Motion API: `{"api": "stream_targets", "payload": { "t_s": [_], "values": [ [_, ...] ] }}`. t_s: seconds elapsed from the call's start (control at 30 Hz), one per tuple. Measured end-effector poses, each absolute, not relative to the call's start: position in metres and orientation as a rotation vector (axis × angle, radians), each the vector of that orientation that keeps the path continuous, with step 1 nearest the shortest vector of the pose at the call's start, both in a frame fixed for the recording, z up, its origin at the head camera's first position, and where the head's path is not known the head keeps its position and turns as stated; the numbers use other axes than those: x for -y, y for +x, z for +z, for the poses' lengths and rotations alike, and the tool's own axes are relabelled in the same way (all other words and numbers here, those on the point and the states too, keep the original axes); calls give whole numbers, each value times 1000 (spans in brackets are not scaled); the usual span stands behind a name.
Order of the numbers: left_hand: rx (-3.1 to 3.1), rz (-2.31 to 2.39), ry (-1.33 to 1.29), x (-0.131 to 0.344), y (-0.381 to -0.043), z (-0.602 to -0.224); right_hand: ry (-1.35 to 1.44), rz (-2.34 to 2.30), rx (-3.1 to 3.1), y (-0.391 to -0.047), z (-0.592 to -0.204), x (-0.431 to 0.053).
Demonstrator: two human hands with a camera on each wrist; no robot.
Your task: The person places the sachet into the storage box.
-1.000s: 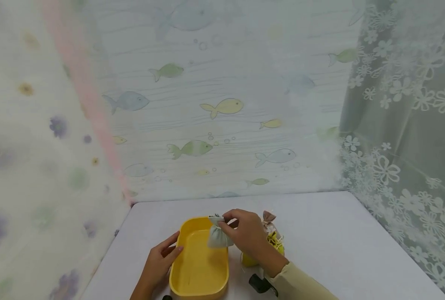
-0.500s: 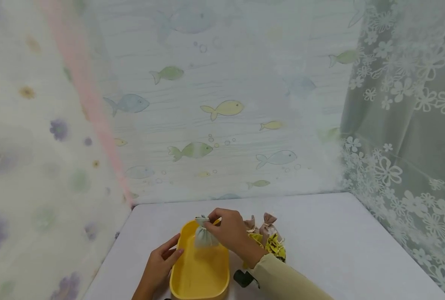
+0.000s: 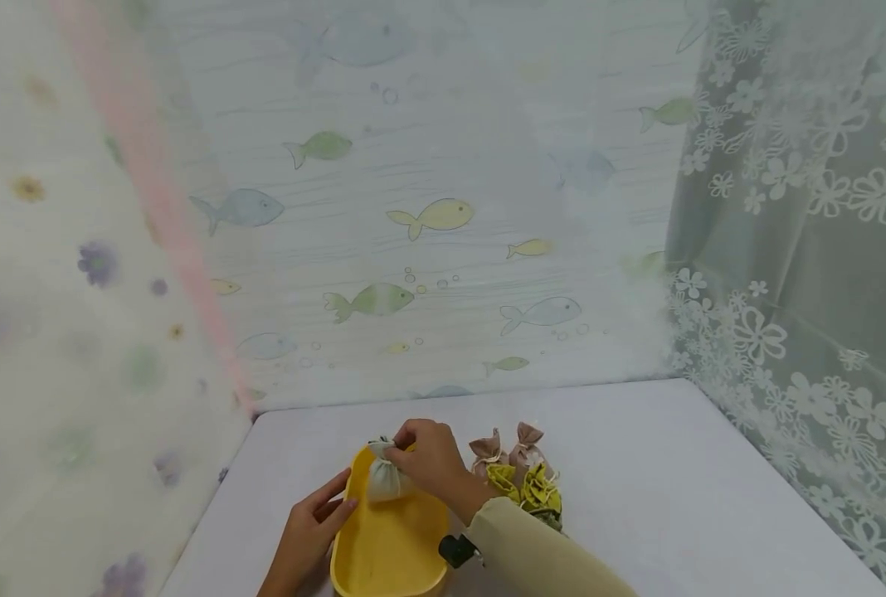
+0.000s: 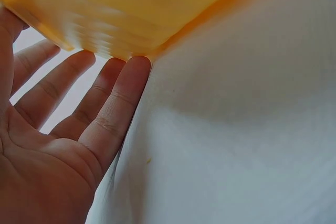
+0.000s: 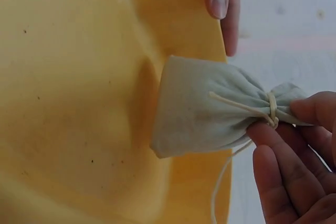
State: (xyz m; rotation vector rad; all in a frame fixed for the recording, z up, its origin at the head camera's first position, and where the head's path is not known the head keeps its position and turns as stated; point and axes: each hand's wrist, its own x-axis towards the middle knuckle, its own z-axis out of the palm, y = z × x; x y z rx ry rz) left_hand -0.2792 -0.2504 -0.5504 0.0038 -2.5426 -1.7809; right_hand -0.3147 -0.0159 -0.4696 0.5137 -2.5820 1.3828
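A pale grey-green drawstring pouch (image 3: 386, 482) hangs over the far left end of a yellow plastic tray (image 3: 389, 551). My right hand (image 3: 437, 461) pinches it by the gathered neck, close to the tied cord. In the right wrist view the body of the pouch (image 5: 202, 109) is inside the tray's rim and a loose cord end dangles. On the tray's left side, my left hand (image 3: 310, 526) grips the wall, thumb over the rim and fingers along the outside. The left wrist view shows those fingertips (image 4: 137, 69) against the outer wall.
Right of the tray stand several more tied pouches, brownish-pink ones (image 3: 527, 444) behind yellow patterned ones (image 3: 542, 489). A black device (image 3: 458, 550) is at my right sleeve. White cloth covers the table (image 3: 637, 489), and printed curtains rise at the back and sides.
My right hand has carried the pouch leftward, from the tray's right side to over its far left end. More of the pouches on the right now show. The left hand keeps its place on the tray.
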Motion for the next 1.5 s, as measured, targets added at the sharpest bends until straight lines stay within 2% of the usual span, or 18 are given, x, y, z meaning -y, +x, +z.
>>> {"api": "stream_targets", "payload": {
  "t_s": [0.47,1.03,1.33,1.5],
  "values": [
    [2549,-1769,10,250,-279,-548,395,1407,2659,-319,-476,31],
    [2524,-1735,-23,252,-281,-554,466,1326,2676,-317,-470,21],
    [2472,-1794,-77,252,-278,-552,490,1286,2697,-306,-464,12],
    [2497,-1788,-21,252,-278,-551,515,1253,2703,-299,-462,7]
  ]
}}
